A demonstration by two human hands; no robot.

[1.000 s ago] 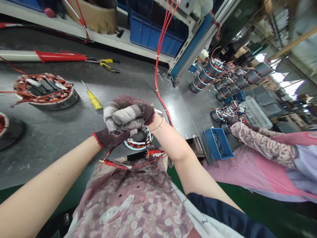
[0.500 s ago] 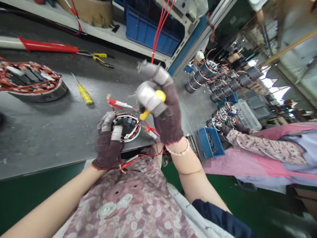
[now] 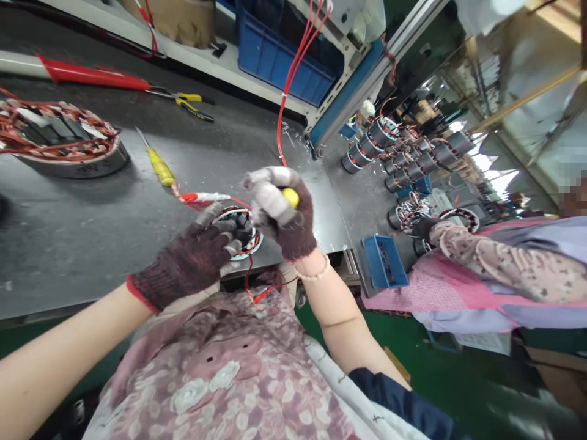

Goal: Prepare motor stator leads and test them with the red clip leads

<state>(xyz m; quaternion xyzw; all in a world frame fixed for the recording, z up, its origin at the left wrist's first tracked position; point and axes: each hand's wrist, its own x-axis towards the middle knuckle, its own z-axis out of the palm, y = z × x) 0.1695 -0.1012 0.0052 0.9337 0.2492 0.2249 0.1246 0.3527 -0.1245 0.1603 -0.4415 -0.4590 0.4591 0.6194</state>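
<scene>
Watching through the head camera from afar, I found the small wound stator [image 3: 250, 247] near the front edge of the worktop [image 3: 68, 244], apparently resting there, with its copper windings and teal-edged ring partly covered; the left grip [image 3: 183, 266], a dark knitted glove with taped fingertips, had come across it, its fingers [image 3: 224, 235] lying on the windings, though I could not tell whether they clamped or merely steadied; the right grip [image 3: 282, 211] was clenched round a yellow handle [image 3: 290, 197], only its rounded end showing, and had dropped from its raised position to hang just above the stator; both grips had thus closed in on the same spot, and the fist hid whatever the handle carried at its far end; red wire leads [image 3: 257, 293] trailed from the stator towards me, and a red-and-white clip lead [image 3: 204, 197] lay just beside it; farther along the worktop sat a yellow screwdriver [image 3: 160, 174], a larger wound stator [image 3: 68, 153] and yellow-handled pliers [image 3: 192, 107]; to the right, a co-worker's gloved hand [image 3: 424, 227] reached towards more stators [image 3: 389, 143] beyond a blue tray [image 3: 384, 261].
</scene>
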